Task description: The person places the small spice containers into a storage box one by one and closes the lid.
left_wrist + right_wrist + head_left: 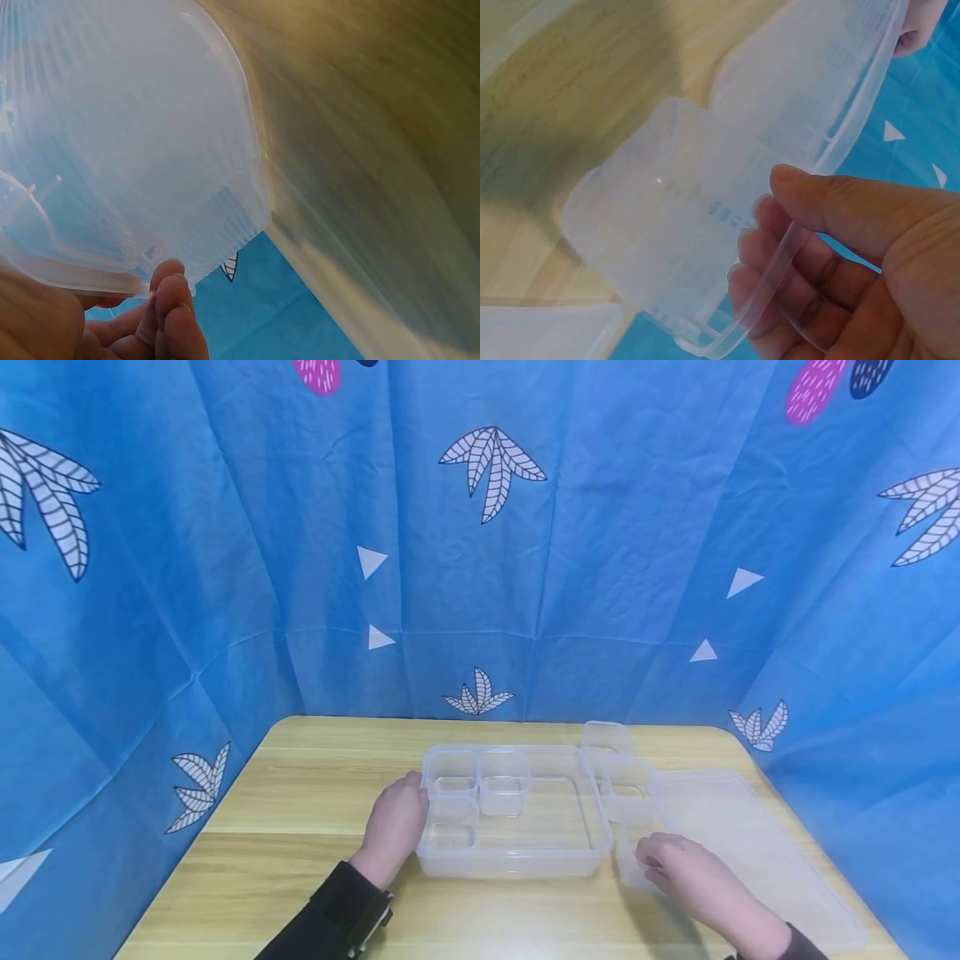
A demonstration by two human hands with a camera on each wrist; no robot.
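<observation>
Lg clear box [517,862] sits mid-table, its near rim w/ a strip of wood btwn it & the camera side; wood on the table [300,802] also runs from the box out to the L edge, so more room L than R. L hand [397,814] is at the box's L wall, thumb & bent fingers pinching the rim. Inside, 3 sm. cups: far-L cup [453,774], its neighbor to the R, 2nd cup [504,787], & near-L cup [452,827] along the L wall; open floor for the rest, mostly R side & near ctr. R hand [690,872] pinches the rim of a sm. clear cup [632,870] btwn thumb & bent fingers, just R of the box's near-R corner; can't tell if cup & box touch. Tight gap there: flat lid [757,860] lies close on the R, its outer edge near the table's R edge. 2 more cups, far cup [606,739] & one nearer, mid cup [630,789], are by the box's far-R corner. Blue curtain [480,593] hangs past the far edge.
</observation>
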